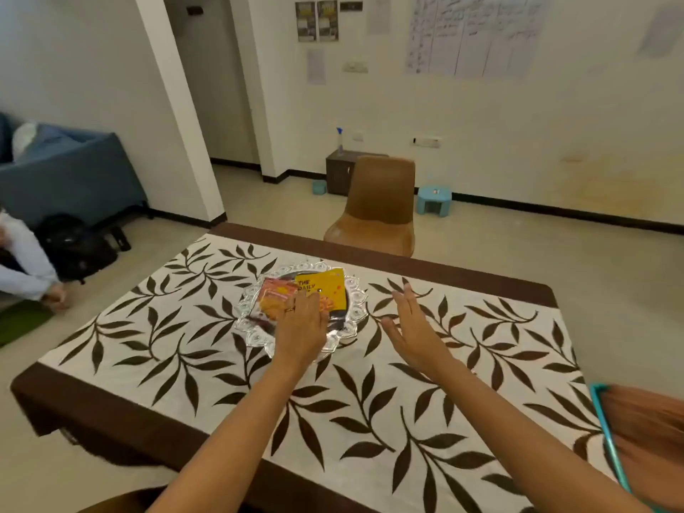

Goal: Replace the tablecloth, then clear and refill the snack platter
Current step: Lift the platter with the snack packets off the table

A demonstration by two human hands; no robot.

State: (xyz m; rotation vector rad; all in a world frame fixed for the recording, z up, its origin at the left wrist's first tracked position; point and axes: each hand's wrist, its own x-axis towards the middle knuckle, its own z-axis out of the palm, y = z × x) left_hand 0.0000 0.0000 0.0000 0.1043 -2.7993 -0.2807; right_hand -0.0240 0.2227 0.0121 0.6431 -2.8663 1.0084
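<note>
A white tablecloth (192,349) with brown leaves and a brown border covers the table. In its middle stands a clear glass snack platter (255,336) with a scalloped rim. On the platter lie a yellow packet (327,285) and an orange-pink packet (272,296). My left hand (301,322) rests flat over the platter, fingers on the packets; whether it grips one is unclear. My right hand (414,323) hovers beside the platter's right rim, fingers spread, holding nothing.
A brown chair (381,201) stands at the table's far side. Behind it are a small dark cabinet (338,172) with a spray bottle (339,140) and a blue stool (433,198). A seated person's sleeve (26,261) and a black bag (74,246) are at left.
</note>
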